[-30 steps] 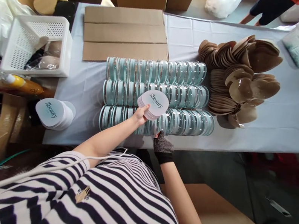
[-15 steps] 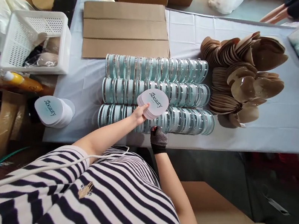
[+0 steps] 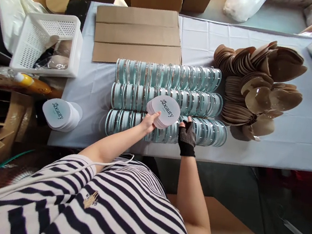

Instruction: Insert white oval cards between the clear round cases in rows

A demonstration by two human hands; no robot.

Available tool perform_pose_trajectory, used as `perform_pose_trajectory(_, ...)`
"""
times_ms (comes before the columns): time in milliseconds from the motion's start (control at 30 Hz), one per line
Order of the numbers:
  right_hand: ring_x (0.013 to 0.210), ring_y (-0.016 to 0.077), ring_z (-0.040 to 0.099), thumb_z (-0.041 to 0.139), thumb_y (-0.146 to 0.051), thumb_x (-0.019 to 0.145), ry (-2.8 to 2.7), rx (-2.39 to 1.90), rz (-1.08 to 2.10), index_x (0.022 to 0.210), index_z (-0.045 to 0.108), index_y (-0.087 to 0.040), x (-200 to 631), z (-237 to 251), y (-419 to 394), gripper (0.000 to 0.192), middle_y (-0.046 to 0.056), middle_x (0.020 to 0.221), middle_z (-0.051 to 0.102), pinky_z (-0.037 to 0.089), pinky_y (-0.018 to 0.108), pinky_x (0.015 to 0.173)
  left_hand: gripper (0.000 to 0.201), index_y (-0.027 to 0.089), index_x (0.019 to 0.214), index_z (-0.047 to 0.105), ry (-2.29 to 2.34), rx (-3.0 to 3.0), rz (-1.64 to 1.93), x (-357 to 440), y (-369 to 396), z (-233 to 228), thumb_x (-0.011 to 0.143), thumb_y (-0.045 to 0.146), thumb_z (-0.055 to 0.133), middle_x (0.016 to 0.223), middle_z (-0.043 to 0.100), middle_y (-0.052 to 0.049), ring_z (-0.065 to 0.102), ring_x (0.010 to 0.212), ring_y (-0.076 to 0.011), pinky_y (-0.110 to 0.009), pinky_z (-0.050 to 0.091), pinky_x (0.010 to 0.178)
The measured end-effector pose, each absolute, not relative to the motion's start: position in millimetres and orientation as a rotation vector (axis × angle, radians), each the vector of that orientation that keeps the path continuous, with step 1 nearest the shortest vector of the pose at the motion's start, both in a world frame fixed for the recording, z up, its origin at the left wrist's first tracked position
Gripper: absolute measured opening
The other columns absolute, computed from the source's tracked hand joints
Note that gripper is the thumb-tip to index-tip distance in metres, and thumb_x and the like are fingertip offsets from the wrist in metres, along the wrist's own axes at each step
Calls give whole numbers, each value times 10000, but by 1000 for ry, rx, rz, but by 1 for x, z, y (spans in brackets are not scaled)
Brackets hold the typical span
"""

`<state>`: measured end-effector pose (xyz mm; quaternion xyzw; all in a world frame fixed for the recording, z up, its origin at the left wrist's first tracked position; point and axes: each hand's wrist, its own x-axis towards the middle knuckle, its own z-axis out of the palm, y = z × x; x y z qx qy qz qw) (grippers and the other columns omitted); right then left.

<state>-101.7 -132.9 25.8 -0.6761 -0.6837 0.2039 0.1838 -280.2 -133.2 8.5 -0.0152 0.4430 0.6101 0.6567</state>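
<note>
— What am I looking at near the table edge?
— I'm seeing the left hand gripping a stack of printed cards over the nearest row of clear cases.
— And the right hand?
— It's gloved, resting on that row right of the cards; its fingertips are hiding, so I can't tell its grip.

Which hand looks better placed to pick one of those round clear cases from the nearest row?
Probably the right hand: it rests on the nearest row, while the left hand holds printed cards.
</note>
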Motion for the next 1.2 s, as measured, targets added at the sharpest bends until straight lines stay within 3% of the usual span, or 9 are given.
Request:
perform_pose_trajectory(133, 1357, 298, 415, 427, -401, 926, -2037, -1733, 391, 1400, 493, -120, -130, 44, -124, 555, 180, 1459, 481, 357, 489, 1110, 358, 146, 1019, 698, 1040, 34, 1400, -283, -141, 15, 682, 161, 819, 1013, 762, -99, 687, 1072, -269, -461, 484, 1041)
perform_pose_trajectory(233, 1224, 300, 525, 389, -376, 943, -2066, -1672, 349, 1292, 586, -139, -158, 48, -135, 466, 175, 1316, 593, 411, 481, 1043, 311, 144, 947, 711, 1113, 75, 1404, -287, -147, 16, 659, 150, 826, 989, 764, -104, 684, 1075, -288, -461, 485, 1030)
perform_pose_trajectory(367, 867, 273, 651, 302, -396, 964, -1758, -1939, 483, 1105, 658, -112, -156, 45, -166, 476, 178, 949, 696, 515, 382, 775, 351, 152, 983, 711, 1088, 96, 1410, -301, -148, 16, 656, 172, 838, 1018, 762, -106, 680, 1087, -293, -458, 487, 1027)
perform_pose_trajectory(500, 827, 276, 667, 345, -452, 947, -1838, -2047, 347, 1077, 674, -145, -117, 32, -241, 469, 172, 918, 709, 503, 355, 737, 347, 158, 1034, 700, 1099, -5, 1481, -329, -141, 15, 705, 158, 809, 1016, 765, -85, 687, 1083, -263, -433, 502, 1027)
perform_pose_trajectory(633, 751, 232, 669, 412, -403, 933, -2267, -1993, 470, 1111, 672, -193, -120, 10, -292, 379, 115, 852, 726, 468, 295, 686, 374, 166, 1113, 681, 1082, -87, 1481, -347, -138, 11, 752, 145, 776, 1084, 753, -92, 677, 1114, -267, -453, 511, 1026)
perform_pose_trajectory(933, 799, 214, 683, 335, -384, 1011, -2440, -2209, 707, 1203, 547, -182, -198, 16, -229, 350, 105, 945, 722, 383, 273, 634, 327, 127, 1112, 676, 1057, -107, 1445, -349, -141, 9, 792, 127, 741, 1082, 753, -118, 698, 1073, -263, -449, 526, 1015)
perform_pose_trajectory(1200, 837, 194, 663, 327, -303, 1021, -2390, -2182, 663, 1147, 602, -173, -203, -2, -226, 329, 120, 962, 708, 384, 271, 684, 192, 107, 1015, 695, 1023, -102, 1430, -352, -141, 5, 824, 95, 695, 973, 771, -114, 708, 1044, -256, -443, 520, 1022)
